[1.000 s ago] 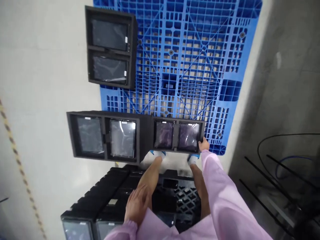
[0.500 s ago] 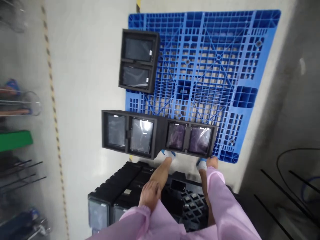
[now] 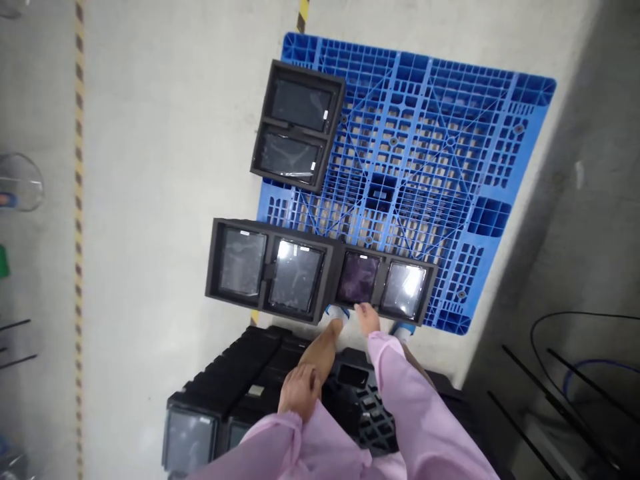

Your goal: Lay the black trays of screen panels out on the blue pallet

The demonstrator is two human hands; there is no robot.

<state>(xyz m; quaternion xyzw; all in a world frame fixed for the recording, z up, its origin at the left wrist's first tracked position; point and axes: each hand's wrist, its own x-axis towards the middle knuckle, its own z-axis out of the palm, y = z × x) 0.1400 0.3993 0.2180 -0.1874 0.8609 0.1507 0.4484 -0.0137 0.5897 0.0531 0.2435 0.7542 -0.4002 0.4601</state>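
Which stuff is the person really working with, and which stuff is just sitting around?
In use:
right hand, touching the near tray
blue pallet under that tray
left hand, resting on the person's leg

Just there:
left tray
far tray
black stack
cables
striped floor line

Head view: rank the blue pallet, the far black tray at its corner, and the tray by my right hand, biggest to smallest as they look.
1. Blue pallet, clearly largest.
2. Far tray and near tray by the right hand look about alike; differing distance from the camera leaves their order unsure.
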